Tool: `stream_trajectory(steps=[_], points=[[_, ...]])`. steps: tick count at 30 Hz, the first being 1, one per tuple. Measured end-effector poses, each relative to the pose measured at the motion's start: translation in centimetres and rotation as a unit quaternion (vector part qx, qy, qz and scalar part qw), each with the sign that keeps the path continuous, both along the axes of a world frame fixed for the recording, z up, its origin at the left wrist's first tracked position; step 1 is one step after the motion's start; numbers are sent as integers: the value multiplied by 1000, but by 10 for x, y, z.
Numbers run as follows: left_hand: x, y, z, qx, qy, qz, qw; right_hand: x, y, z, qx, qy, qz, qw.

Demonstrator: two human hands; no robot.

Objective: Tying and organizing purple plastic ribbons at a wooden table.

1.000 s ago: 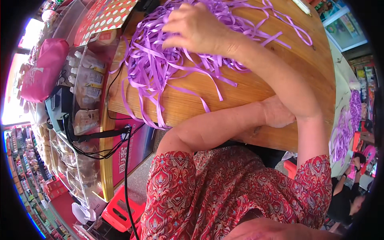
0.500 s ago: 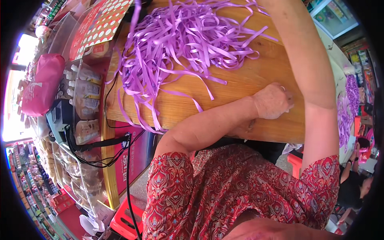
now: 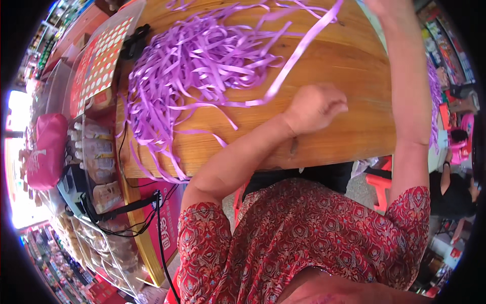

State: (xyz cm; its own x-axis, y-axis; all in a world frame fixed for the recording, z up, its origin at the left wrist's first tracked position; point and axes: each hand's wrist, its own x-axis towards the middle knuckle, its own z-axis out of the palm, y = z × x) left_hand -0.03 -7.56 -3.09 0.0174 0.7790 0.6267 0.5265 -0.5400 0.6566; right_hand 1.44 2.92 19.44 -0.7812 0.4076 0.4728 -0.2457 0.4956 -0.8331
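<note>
Here the left hand is curled into a loose fist on the wooden bench, and its grip seems to pinch the end of one long purple ribbon strip, though the fingers hide the contact. This flat, smooth strip runs up and to the right, to the top edge of the view. The right arm is lifted along the right side; its hand is cut off at the top, so I cannot tell its grip. Left of the fist lies a big tangled pile of purple strips, too many to count, some hanging over the bench edge. Beside the bench, a wire rack holds several clear bottles, near a pink bag.
</note>
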Motion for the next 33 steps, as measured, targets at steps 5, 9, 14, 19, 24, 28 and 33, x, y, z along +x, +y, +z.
stream_trajectory(steps=[5,9,14,19,24,28,33], points=[[-4,4,-10,-2,-216,10,976,31,53,-106,-6,134,264,955],[-4,-6,6,-139,-316,-42,938,81,39,-93,-67,-148,-47,986],[-14,-2,17,70,-205,120,969,105,48,-99,-108,-182,-5,977],[-31,3,22,20,-313,41,949,100,43,-114,-61,-202,101,972],[-25,-3,28,-106,-381,-128,909,92,40,-117,-44,-193,138,970],[-35,-3,26,-97,-442,71,889,103,56,-132,-57,-193,62,978],[-55,2,26,-32,-418,159,894,143,93,-157,-109,-188,-17,976]])
